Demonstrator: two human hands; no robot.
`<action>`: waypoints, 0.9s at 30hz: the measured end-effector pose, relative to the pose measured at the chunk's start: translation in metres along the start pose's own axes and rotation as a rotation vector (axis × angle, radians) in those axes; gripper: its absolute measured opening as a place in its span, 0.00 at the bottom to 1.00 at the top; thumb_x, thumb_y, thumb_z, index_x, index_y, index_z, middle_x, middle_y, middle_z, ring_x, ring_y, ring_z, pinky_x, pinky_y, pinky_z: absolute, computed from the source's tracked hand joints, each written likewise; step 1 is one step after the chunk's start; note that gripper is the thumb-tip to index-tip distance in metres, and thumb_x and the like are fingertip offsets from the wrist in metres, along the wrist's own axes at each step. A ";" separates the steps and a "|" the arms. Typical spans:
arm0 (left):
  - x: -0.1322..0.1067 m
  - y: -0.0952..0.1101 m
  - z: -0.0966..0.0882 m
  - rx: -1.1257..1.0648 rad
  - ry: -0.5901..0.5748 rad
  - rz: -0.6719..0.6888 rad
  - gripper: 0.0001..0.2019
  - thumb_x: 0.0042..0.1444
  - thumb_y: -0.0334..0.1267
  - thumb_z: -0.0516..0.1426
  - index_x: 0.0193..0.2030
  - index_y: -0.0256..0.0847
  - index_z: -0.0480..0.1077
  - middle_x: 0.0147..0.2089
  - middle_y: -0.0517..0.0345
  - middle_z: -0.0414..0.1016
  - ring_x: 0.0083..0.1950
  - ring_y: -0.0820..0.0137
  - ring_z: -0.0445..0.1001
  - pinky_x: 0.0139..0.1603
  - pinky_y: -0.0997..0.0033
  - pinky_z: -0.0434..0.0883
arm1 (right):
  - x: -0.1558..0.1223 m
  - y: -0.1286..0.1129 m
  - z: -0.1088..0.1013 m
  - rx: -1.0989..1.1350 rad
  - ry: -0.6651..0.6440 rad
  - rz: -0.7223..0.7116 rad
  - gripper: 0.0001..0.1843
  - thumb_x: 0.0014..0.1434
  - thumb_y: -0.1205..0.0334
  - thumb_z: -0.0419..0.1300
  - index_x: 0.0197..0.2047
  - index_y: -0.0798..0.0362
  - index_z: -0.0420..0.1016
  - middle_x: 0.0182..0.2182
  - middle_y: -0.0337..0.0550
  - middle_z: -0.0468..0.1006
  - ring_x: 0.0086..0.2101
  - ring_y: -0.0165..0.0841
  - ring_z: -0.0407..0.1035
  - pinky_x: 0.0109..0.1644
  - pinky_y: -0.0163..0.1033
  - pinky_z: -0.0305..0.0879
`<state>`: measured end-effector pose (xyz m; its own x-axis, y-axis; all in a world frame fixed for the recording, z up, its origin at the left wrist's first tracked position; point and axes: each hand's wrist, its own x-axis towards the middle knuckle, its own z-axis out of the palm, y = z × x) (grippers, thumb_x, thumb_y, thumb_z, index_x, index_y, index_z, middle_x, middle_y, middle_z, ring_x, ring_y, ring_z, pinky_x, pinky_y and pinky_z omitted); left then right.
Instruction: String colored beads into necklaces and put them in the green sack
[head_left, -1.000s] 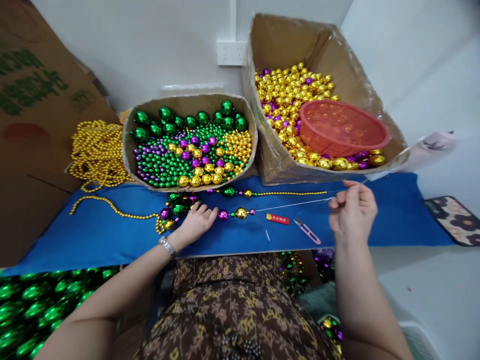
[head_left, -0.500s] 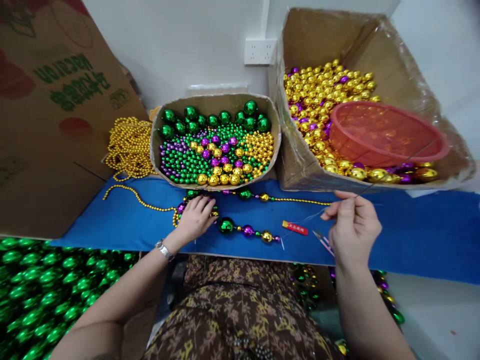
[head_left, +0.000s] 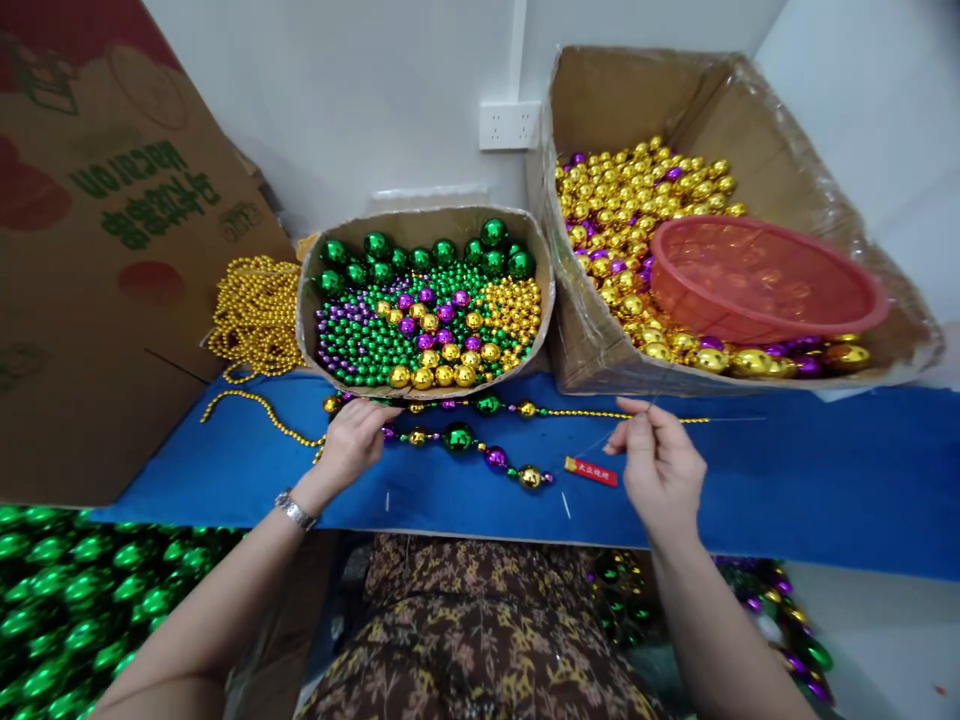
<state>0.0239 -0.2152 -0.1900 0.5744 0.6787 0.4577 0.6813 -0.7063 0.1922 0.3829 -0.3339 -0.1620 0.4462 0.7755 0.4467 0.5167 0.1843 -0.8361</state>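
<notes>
The lower bead strand (head_left: 457, 437) is laid across the blue cloth (head_left: 832, 490), between the two hands and near the front edge, its right end slanted toward that edge. From its last small purple bead a thin thread (head_left: 581, 456) is stretched faintly up to the right hand (head_left: 626, 425), where it is pinched between thumb and forefinger; the other fingers are curled in. The left hand (head_left: 375, 425) is bent over the left part of the strands, fingers reaching rightward; whether any bead is gripped there cannot be told, as the fingertips are partly hidden by the hand itself.

Behind, the upper bead strand (head_left: 487, 404) is set close under the front rim of the bead box (head_left: 426, 392), so little room is left there; its gold bead tail is passed behind the right hand. The large carton (head_left: 600, 378) is stood at the cloth's back edge, bounding the reach beyond that hand. To the right, a wide stretch of cloth is offered for sideways movement. Between the lower strand and the right hand, the red packet (head_left: 592, 472) is placed, with a white stick (head_left: 566, 505) lying nearer the front edge.
</notes>
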 end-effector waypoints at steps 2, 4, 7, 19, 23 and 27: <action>0.019 0.023 -0.005 -0.124 0.142 -0.021 0.16 0.55 0.25 0.49 0.44 0.40 0.73 0.37 0.52 0.78 0.41 0.65 0.76 0.45 0.64 0.73 | -0.004 -0.001 0.004 -0.074 -0.074 -0.035 0.15 0.67 0.57 0.50 0.51 0.51 0.72 0.23 0.34 0.71 0.24 0.26 0.69 0.32 0.33 0.67; 0.043 0.041 -0.007 -0.215 0.220 -0.018 0.15 0.55 0.24 0.49 0.44 0.40 0.73 0.38 0.53 0.78 0.40 0.67 0.76 0.43 0.67 0.72 | -0.007 -0.001 0.009 -0.135 -0.143 -0.070 0.15 0.67 0.58 0.50 0.52 0.51 0.72 0.23 0.34 0.73 0.23 0.26 0.69 0.32 0.32 0.67; 0.088 0.049 0.000 -0.305 0.232 -0.023 0.13 0.55 0.25 0.50 0.44 0.38 0.72 0.41 0.52 0.78 0.43 0.67 0.76 0.45 0.68 0.72 | -0.010 0.001 0.016 -0.179 -0.214 -0.097 0.17 0.68 0.59 0.49 0.55 0.52 0.71 0.23 0.34 0.74 0.23 0.27 0.71 0.32 0.32 0.68; 0.322 0.018 0.090 -0.140 -0.093 -0.311 0.23 0.56 0.33 0.56 0.59 0.34 0.65 0.54 0.42 0.72 0.56 0.56 0.70 0.56 0.61 0.67 | -0.009 0.011 0.035 -0.140 -0.268 -0.160 0.16 0.68 0.62 0.48 0.53 0.54 0.71 0.19 0.34 0.72 0.22 0.27 0.72 0.29 0.29 0.68; 0.347 0.028 0.117 -0.157 -0.125 -0.212 0.27 0.49 0.31 0.61 0.58 0.39 0.67 0.57 0.44 0.69 0.60 0.52 0.64 0.60 0.56 0.64 | -0.006 0.019 0.036 -0.140 -0.259 -0.187 0.16 0.68 0.64 0.48 0.54 0.55 0.71 0.19 0.35 0.73 0.21 0.27 0.71 0.27 0.28 0.68; 0.354 0.033 0.130 -0.221 -0.134 -0.218 0.25 0.45 0.30 0.63 0.53 0.37 0.70 0.55 0.42 0.69 0.59 0.50 0.65 0.59 0.53 0.64 | -0.003 0.026 0.036 -0.143 -0.243 -0.179 0.15 0.68 0.65 0.49 0.53 0.55 0.71 0.21 0.36 0.75 0.22 0.28 0.72 0.29 0.29 0.69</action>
<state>0.3092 0.0282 -0.1344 0.4907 0.8285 0.2696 0.6885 -0.5584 0.4628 0.3685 -0.3099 -0.1966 0.1612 0.8629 0.4790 0.6762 0.2570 -0.6904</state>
